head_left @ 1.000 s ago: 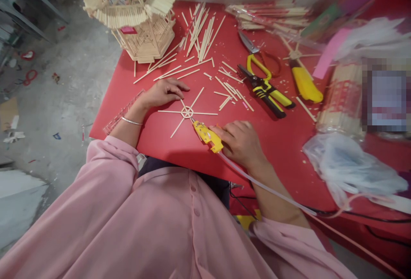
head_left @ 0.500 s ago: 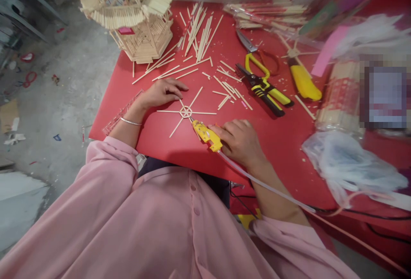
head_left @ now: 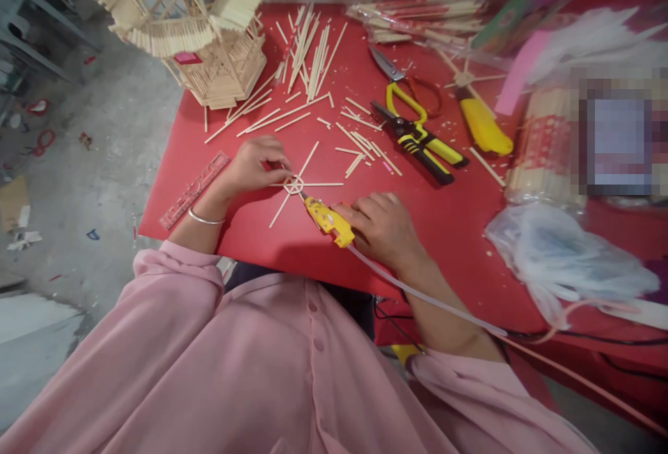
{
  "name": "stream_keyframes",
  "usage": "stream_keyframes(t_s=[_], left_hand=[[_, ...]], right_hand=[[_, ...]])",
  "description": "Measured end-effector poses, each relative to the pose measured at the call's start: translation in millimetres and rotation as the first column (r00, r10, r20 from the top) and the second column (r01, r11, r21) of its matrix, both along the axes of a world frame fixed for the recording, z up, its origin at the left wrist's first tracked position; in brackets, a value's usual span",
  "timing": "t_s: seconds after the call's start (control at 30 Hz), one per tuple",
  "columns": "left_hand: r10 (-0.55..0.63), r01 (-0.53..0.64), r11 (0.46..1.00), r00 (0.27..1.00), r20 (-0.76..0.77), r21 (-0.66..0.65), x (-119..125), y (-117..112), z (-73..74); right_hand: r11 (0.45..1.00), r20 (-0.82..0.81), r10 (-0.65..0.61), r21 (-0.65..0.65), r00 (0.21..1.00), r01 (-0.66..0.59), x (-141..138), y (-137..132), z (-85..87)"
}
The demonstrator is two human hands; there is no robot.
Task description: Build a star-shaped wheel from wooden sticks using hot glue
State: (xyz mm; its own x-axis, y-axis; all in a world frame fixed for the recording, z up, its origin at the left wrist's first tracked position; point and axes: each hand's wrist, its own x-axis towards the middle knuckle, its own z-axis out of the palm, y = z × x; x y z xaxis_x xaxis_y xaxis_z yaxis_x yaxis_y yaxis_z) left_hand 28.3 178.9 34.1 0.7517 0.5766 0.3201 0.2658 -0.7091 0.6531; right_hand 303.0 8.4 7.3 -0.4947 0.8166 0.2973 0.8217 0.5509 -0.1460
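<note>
On the red tabletop lies a small star-shaped stick frame [head_left: 316, 184], its thin wooden spokes running out from a hexagon in the middle. My left hand [head_left: 259, 163] has thumb and fingers pinched on its upper left spoke, close to the hexagon; the fingers hide part of that side. My right hand [head_left: 383, 228] is closed around a yellow hot glue gun [head_left: 330, 221]. The gun's nozzle points at the hexagon's lower right edge and seems to touch it. A long, pale glue stick [head_left: 422, 295] trails from the gun's back, past my right forearm.
A wooden stick pagoda model [head_left: 224, 67] stands at the back left. Loose sticks [head_left: 313, 57] lie beyond the frame. Yellow-black pliers [head_left: 417, 144], scissors [head_left: 389, 67] and a yellow-handled tool [head_left: 483, 120] lie right of them. A clear ruler [head_left: 194, 189] lies left; a plastic bag [head_left: 563, 252] sits right.
My left fingers have moved in from the spoke's outer end to a pinch near the hexagon. The glue gun stays at the hexagon's lower right. The whole view has shifted slightly.
</note>
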Motion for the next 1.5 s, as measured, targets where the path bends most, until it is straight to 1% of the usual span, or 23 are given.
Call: stream_keyframes(t_s=[0.1,0.17,0.27,0.37,0.6,0.77,1.0,1.17,1.27,1.37,1.5], left_hand=[[-0.091,0.093,0.996,0.994,-0.061,0.018,4.1,-5.7,-1.7],[-0.111,0.114,0.993,0.989,-0.098,0.033,5.9,-8.0,-2.5],[-0.113,0.12,0.991,0.987,-0.112,0.055,6.7,-9.5,-1.8],[-0.121,0.129,0.989,0.987,-0.103,0.071,6.8,-10.4,-0.5],[-0.112,0.119,0.988,0.991,-0.076,0.098,10.5,-12.5,-3.8],[-0.093,0.104,0.99,0.99,-0.108,0.099,12.5,-12.7,-5.0],[-0.093,0.103,0.99,0.99,-0.11,0.097,12.3,-12.2,-5.4],[-0.065,0.077,0.992,0.991,-0.118,0.1,10.1,-11.6,-4.8],[-0.009,0.026,0.992,0.991,-0.136,0.126,7.8,-8.7,-4.2],[0.061,-0.038,0.988,0.987,-0.151,0.148,3.3,-3.9,-3.1],[0.1,-0.078,0.99,0.977,-0.189,0.117,-8.3,3.0,1.2]], right_hand=[[1.0,-0.008,-0.01,-0.018,1.0,0.01,-0.7,-0.6,1.7],[0.999,-0.014,-0.016,-0.034,1.0,0.015,-0.9,-1.0,2.2],[0.998,-0.041,-0.021,-0.052,0.999,0.019,-0.7,-0.8,1.9],[0.999,-0.061,-0.014,-0.035,0.998,0.012,-0.1,-0.3,1.6],[1.0,-0.009,-0.009,-0.016,1.0,0.009,0.6,-1.7,0.8],[1.0,-0.008,-0.005,0.008,1.0,0.005,0.3,-2.0,0.0],[1.0,-0.022,-0.008,-0.005,1.0,0.008,0.5,-1.8,1.7],[0.999,-0.044,-0.009,-0.039,0.999,0.007,0.5,-2.3,0.5],[0.999,-0.017,-0.021,-0.04,1.0,0.02,-0.5,-2.4,0.1],[1.0,-0.005,-0.004,-0.027,1.0,0.003,-0.4,-2.5,1.4],[0.998,0.0,-0.026,-0.059,1.0,0.026,2.9,-4.8,6.4]])
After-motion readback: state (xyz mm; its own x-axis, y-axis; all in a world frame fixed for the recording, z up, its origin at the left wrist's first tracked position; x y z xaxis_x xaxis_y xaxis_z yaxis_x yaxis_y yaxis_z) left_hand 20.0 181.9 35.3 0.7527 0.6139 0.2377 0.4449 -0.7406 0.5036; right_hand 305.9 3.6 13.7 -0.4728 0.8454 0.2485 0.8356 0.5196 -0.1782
